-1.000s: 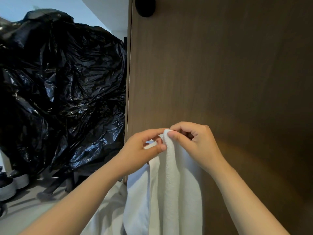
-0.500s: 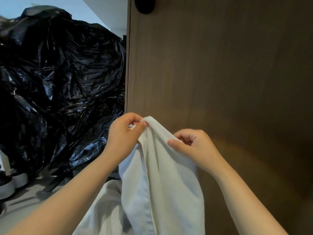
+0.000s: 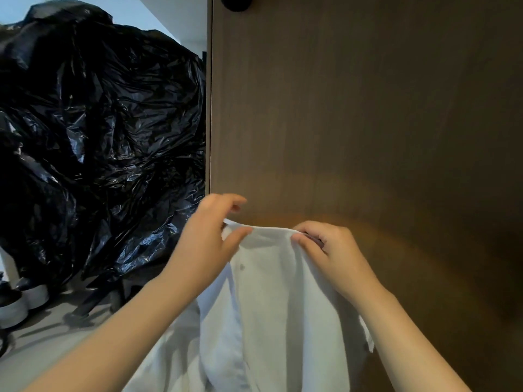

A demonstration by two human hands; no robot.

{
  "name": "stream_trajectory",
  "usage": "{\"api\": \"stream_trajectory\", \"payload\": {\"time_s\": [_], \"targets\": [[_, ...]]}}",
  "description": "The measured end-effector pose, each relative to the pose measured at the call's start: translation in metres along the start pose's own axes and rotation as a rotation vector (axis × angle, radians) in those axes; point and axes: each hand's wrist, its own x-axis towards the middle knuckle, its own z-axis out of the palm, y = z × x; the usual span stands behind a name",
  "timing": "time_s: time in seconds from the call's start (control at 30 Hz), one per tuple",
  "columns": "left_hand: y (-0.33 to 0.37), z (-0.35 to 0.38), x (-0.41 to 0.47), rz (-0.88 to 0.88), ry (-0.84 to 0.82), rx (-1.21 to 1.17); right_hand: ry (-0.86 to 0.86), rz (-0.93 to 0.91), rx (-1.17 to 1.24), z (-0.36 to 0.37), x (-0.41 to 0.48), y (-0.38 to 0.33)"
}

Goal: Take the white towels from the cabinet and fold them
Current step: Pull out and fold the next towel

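Note:
A white towel point(image 3: 271, 301) hangs in front of the brown wooden cabinet door point(image 3: 353, 114). My left hand point(image 3: 209, 239) pinches the towel's top edge at the left between thumb and fingers. At the right end of that edge my right hand point(image 3: 328, 250) pinches it with curled fingers. The edge is stretched almost level between both hands, and the cloth drops in folds out of the bottom of the view. More white cloth point(image 3: 169, 357) lies lower left behind my left forearm.
A large heap of black plastic bags point(image 3: 93, 137) fills the left side. Below it are light shoes point(image 3: 19, 304) and dark legs of some stand on a pale floor. A black round knob point(image 3: 236, 2) sits at the door's top edge.
My hands have drawn apart along the towel's top edge, from bunched together to spread. The left hand first rose, then both came nearly level, opening the towel wider.

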Motion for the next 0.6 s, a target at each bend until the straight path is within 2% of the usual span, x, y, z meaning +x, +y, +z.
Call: {"api": "stream_trajectory", "payload": {"time_s": [0.07, 0.13, 0.33, 0.43, 0.6], "targets": [[0.013, 0.003, -0.006, 0.064, -0.107, -0.011, -0.014, -0.064, -0.017, 0.001, 0.003, -0.005], [0.018, 0.007, -0.009, 0.033, -0.162, -0.028, -0.013, -0.128, -0.026, 0.002, 0.006, -0.008], [0.012, 0.016, -0.009, -0.081, -0.198, -0.132, -0.025, -0.138, 0.029, 0.006, 0.008, -0.02], [0.008, 0.018, -0.01, -0.123, -0.152, -0.191, -0.011, -0.111, 0.057, 0.007, 0.009, -0.021], [-0.005, 0.015, 0.006, -0.191, 0.045, -0.175, -0.09, 0.125, 0.0, 0.001, -0.002, 0.002]]}}
